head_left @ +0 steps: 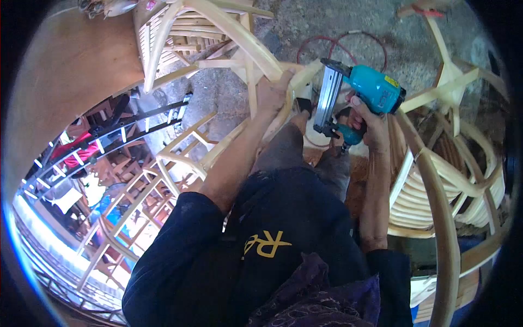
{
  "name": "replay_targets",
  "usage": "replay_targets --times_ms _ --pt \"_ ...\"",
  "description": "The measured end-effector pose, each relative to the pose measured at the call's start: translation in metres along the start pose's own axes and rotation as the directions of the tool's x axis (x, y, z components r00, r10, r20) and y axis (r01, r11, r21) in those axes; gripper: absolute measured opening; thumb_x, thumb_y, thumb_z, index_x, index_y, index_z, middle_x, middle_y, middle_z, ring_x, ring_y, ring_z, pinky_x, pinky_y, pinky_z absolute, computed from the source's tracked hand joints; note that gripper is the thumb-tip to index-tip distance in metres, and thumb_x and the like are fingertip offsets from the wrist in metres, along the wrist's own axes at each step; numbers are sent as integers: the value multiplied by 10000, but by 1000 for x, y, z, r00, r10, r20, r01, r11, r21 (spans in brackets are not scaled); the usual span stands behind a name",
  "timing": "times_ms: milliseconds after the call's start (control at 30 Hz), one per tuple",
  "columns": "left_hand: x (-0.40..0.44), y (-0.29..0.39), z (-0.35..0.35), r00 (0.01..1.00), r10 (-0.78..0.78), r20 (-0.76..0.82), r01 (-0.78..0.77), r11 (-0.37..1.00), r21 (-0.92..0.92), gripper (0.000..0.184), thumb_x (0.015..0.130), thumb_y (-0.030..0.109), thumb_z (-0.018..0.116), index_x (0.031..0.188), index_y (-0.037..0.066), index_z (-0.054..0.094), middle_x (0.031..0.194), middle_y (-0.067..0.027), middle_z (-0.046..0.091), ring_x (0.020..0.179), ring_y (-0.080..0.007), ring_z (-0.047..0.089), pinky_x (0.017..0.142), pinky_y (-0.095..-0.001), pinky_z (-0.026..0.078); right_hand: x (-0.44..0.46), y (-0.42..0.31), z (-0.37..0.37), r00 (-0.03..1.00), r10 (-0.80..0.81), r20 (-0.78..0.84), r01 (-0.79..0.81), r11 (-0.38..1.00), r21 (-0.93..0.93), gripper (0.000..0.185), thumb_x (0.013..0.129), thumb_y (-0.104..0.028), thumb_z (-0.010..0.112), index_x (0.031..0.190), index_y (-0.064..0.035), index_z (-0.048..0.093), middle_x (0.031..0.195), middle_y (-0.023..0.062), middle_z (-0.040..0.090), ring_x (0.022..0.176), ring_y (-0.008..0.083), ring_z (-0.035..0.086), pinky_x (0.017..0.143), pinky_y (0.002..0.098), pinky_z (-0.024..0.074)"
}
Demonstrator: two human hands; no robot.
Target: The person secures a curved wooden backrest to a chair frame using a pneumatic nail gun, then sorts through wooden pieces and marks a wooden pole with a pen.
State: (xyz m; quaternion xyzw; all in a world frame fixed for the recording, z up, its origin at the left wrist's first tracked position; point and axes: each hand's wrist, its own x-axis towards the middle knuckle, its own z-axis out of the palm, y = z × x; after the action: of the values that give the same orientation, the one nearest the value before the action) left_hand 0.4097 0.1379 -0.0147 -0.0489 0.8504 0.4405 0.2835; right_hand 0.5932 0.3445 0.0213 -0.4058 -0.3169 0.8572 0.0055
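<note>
My right hand (366, 121) is wrapped round the handle of a teal pneumatic nail gun (376, 90). The gun's silver magazine (329, 90) points away from my palm, beside a pale wooden piece. With my left hand (272, 92) I grip a curved, light wooden chair frame (239, 35) at a joint between its bent rail and a leg. Part of those fingers is hidden behind the wood. The nail gun appears apart from the joint that my left hand holds.
A red air hose (357, 34) loops over the concrete floor (229, 90). More wooden chair frames (444, 180) stand on my right, and others (158, 185) on my left. A black ladder (117, 133) and a large brown panel (81, 65) are at the left.
</note>
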Motion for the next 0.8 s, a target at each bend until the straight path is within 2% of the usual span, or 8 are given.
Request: replay_targets --times_ms 167,200,333,400,500,600,700,800 --pt "-10 19 -2 999 -30 24 30 1000 5 541 824 478 794 1039 -16 751 997 -181 767 944 -282 744 860 -393 563 -3 -19 43 999 -13 31 13 1000 -14 254 891 -195 817 1038 -42 677 673 -26 552 518 74 469 493 249 385" --pt "-10 24 -6 992 -108 64 105 993 50 633 791 493 825 1136 -24 708 1089 -217 747 988 -347 736 894 -428 556 -9 -21 49 1000 -23 21 24 999 -45 248 899 -195 811 1040 -44 674 674 -29 546 523 71 466 496 249 381" --pt "-8 -19 -11 992 58 109 -82 970 228 869 736 490 881 1346 -25 539 1254 -274 651 1162 -420 651 998 -469 510 -19 -29 67 995 -68 69 78 985 -155 219 929 -181 787 1061 -41 681 680 -31 533 540 72 459 508 249 363" --pt "-41 -10 -30 980 7 199 -84 921 381 998 711 492 902 1434 -12 433 1335 -298 582 1246 -450 592 1044 -489 483 -29 -31 75 997 -73 -5 70 976 -206 224 927 -179 789 1066 -34 690 686 -28 536 545 79 465 511 250 362" --pt "-51 9 -46 923 -216 320 89 925 368 1027 699 455 921 1455 7 389 1389 -306 515 1309 -452 536 1065 -497 474 -28 -27 81 997 -77 -28 69 970 -234 231 921 -178 795 1064 -23 701 685 -25 532 546 86 470 513 254 364" --pt "-50 -25 -37 977 104 187 -166 920 355 1024 681 438 923 1482 132 362 1183 -262 698 1100 -505 665 975 -542 531 -32 -23 89 994 -91 -53 76 968 -241 242 917 -182 799 1069 -22 701 675 -26 528 543 86 471 517 259 370" --pt "-51 -32 -43 974 138 182 -182 950 253 1008 686 397 935 1477 146 363 1177 -273 697 1088 -512 667 956 -548 534 -38 -24 98 993 -94 -69 72 962 -263 251 913 -200 803 1069 -27 708 674 -27 532 547 86 474 522 262 372" --pt "-55 -29 -45 974 39 222 -96 963 251 996 687 366 941 1465 141 361 1166 -271 703 1081 -495 677 949 -542 536 -36 -23 103 993 -88 -74 60 943 -326 260 911 -223 806 1069 -36 717 680 -26 540 551 86 475 528 263 370"
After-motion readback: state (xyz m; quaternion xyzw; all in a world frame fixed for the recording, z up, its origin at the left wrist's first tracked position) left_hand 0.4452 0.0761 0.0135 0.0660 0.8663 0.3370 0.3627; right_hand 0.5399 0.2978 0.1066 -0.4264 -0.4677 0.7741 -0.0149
